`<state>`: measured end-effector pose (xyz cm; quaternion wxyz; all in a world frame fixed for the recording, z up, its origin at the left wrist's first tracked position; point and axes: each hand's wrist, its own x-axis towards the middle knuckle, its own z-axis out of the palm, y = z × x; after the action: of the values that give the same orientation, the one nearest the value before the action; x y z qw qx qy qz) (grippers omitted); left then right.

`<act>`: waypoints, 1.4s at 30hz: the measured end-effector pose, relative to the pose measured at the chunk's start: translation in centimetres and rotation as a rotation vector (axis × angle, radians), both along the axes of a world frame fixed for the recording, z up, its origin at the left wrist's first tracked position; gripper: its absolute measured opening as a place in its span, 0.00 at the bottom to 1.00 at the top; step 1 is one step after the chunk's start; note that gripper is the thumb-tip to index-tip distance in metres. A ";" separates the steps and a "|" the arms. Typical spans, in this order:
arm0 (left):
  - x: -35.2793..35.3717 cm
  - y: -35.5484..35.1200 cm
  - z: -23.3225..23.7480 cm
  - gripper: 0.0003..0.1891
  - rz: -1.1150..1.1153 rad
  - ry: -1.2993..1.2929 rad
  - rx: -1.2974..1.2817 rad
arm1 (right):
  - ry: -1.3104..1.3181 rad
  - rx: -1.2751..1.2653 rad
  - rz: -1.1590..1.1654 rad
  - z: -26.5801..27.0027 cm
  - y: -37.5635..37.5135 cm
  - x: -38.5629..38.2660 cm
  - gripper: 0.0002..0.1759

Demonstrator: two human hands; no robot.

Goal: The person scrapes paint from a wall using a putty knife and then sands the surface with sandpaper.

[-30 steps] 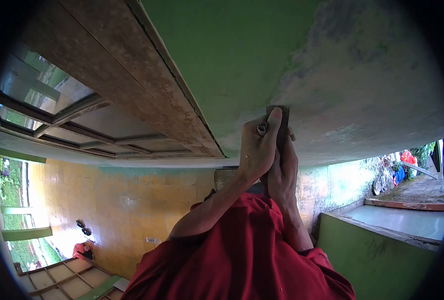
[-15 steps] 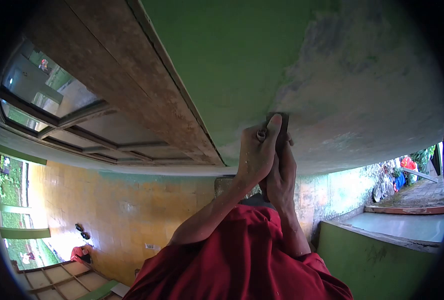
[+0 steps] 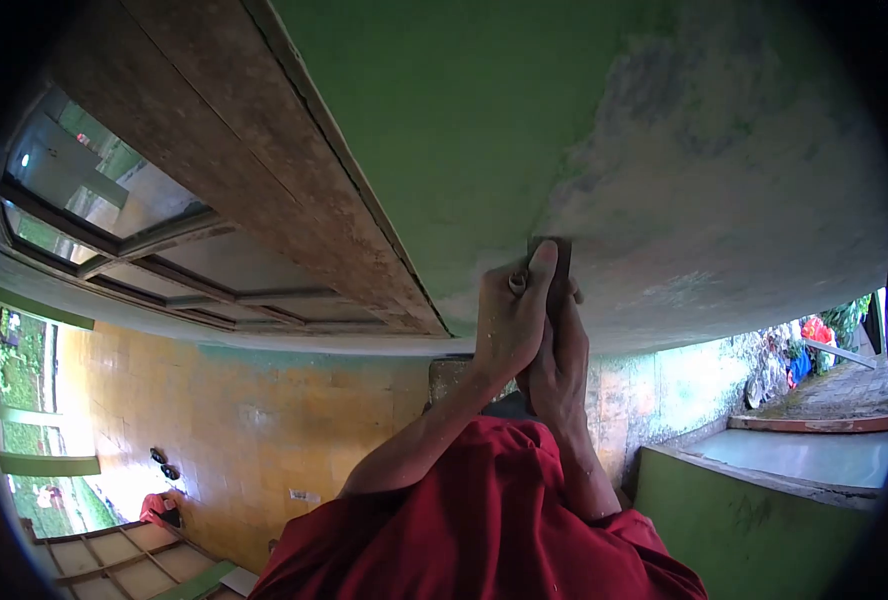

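Note:
Both hands are pressed together around a small dark block [image 3: 562, 262], whose end lies against the wall [image 3: 464, 130]. My left hand [image 3: 511, 315] has its thumb laid along the block and a ring on one finger. Close beside it on the right, my right hand [image 3: 564, 350] grips the lower part of the block with wrapped fingers. Around the block the wall is green on the left and has a pale, patchy grey area [image 3: 704, 210] on the right.
A wooden window frame [image 3: 294, 170] with panes runs along the left. Below is a yellow tiled floor [image 3: 264, 420] with dark sandals [image 3: 164, 464]. A low green wall [image 3: 744, 520] stands at lower right. Colourful items [image 3: 814, 332] lie outside.
Both hands and the block have moved slightly down and to the left along the wall. The grip looks the same.

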<state>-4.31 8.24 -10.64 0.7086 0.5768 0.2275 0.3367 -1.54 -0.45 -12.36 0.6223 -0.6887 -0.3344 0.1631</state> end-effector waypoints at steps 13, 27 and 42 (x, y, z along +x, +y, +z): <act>-0.1 -0.1 0.3 0.28 -0.040 -0.021 -0.067 | -0.002 -0.018 -0.023 0.5 -0.5 -0.6 0.21; 0.0 0.0 0.3 0.27 -0.034 -0.007 -0.035 | 0.133 -0.060 0.009 0.0 -0.8 -0.2 0.21; 0.1 -0.2 0.7 0.27 -0.019 0.032 0.000 | 0.023 -0.012 0.028 -0.1 -0.7 0.4 0.22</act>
<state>-4.25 8.03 -9.91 0.7080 0.5844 0.2332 0.3208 -1.17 -1.13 -12.50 0.6197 -0.6856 -0.3359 0.1816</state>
